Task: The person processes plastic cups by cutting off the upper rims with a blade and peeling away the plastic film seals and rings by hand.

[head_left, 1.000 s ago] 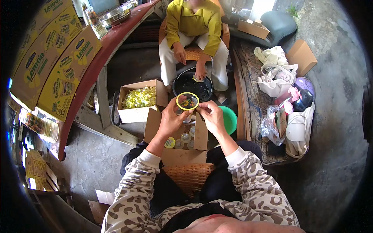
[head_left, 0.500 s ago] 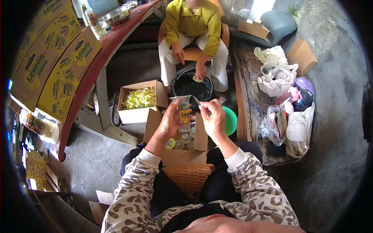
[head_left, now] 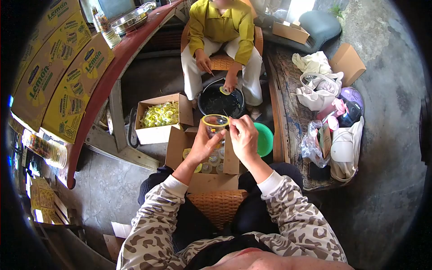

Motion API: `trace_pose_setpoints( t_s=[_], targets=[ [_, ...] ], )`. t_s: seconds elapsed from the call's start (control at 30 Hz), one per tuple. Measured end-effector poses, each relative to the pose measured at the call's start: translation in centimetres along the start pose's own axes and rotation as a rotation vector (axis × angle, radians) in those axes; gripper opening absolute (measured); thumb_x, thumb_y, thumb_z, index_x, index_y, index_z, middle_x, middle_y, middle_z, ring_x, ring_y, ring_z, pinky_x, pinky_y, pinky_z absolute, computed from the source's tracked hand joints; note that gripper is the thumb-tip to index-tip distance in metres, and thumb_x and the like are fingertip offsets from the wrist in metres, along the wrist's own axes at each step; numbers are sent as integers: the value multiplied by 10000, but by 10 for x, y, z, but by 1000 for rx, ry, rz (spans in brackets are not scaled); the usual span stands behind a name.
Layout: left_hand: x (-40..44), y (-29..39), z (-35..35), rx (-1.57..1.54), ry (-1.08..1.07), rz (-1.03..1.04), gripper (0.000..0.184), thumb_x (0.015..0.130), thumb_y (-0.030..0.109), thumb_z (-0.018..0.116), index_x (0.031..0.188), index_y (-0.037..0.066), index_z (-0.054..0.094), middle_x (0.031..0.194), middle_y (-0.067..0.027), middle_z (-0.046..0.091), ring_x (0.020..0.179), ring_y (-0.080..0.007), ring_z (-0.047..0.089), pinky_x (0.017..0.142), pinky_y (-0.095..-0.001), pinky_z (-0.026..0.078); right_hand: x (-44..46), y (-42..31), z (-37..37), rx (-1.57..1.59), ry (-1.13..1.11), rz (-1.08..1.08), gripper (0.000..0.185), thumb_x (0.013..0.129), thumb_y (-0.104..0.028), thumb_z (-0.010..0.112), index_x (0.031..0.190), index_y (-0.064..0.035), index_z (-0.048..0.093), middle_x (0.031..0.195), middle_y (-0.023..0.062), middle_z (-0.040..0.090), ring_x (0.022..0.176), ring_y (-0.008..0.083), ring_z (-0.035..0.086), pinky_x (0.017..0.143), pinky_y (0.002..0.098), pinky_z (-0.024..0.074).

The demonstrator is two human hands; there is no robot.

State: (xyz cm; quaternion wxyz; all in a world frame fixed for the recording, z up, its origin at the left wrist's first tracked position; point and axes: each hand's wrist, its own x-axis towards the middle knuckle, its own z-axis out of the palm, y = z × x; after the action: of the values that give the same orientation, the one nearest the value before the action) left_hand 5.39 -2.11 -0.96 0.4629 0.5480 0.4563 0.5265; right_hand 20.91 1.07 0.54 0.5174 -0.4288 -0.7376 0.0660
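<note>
The clear plastic cup was over the open carton, the left hand's grip curled round its side, the right hand's pinching its yellow rim. It seemed light, thin-walled and crushable, best held near that stiffer rim.

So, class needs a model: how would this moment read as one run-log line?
left hand: holding clear cup | right hand: at its yellow rim | below: open carton | ahead: black bucket
</note>
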Motion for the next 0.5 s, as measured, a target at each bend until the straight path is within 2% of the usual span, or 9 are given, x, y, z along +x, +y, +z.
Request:
trace_pose_setpoints(
  t_s=[0.03,0.1,0.13,0.23,0.27,0.37,0.4,0.5],
  targets=[
    [-1,2,2,0,-3,1,520,942,217,698,1327,7,419,1267,-107,508,1178,-164,504,996,-333,440,-1,4,2,-2,2,1,127,805,23,718,893,-37,649,773,104,554,704,297,591,608,417,481],
    [-2,7,7,-31,-35,102,479,926,125,705,1296,39,413,1155,-73,570,1023,-115,566,862,-295,509,-2,13,5,101,-20,118,120,813,16,717,908,-26,656,767,117,557,697,304,598,611,417,480],
    [0,4,6,-57,-36,79,533,905,84,714,1338,29,408,1182,-80,561,1071,-138,564,916,-307,497,-2,14,5,144,-11,167,108,828,18,710,919,-16,663,771,115,573,669,275,611,600,389,484],
    [3,0,0,50,-4,140,578,895,88,725,1378,22,414,1236,-95,549,1144,-171,552,980,-325,472,1,15,2,218,27,190,96,840,27,700,920,-16,667,783,104,585,647,242,618,582,365,482],
    [4,-4,-5,125,2,145,593,888,79,726,1394,19,425,1293,-108,534,1217,-193,526,1037,-339,438,1,17,-1,211,14,163,135,848,64,684,965,-4,680,821,90,605,659,170,618,581,297,495],
    [9,-7,-13,123,6,202,629,908,130,732,1435,32,401,1325,-93,520,1196,-186,536,1026,-349,449,3,18,-3,240,33,123,157,845,85,682,969,-10,671,824,88,602,674,171,624,584,282,508],
    [10,-7,-15,113,15,199,645,911,148,730,1444,36,385,1316,-97,513,1177,-178,535,1003,-337,457,5,15,-4,223,63,82,138,833,39,710,934,-40,658,779,75,569,624,192,568,545,320,466],
    [12,-6,-19,72,23,161,669,909,174,733,1453,40,367,1305,-100,503,1157,-176,529,971,-321,461,6,11,-7,212,50,31,128,831,29,716,915,-45,656,774,72,567,645,204,574,532,330,461]
  ],
)
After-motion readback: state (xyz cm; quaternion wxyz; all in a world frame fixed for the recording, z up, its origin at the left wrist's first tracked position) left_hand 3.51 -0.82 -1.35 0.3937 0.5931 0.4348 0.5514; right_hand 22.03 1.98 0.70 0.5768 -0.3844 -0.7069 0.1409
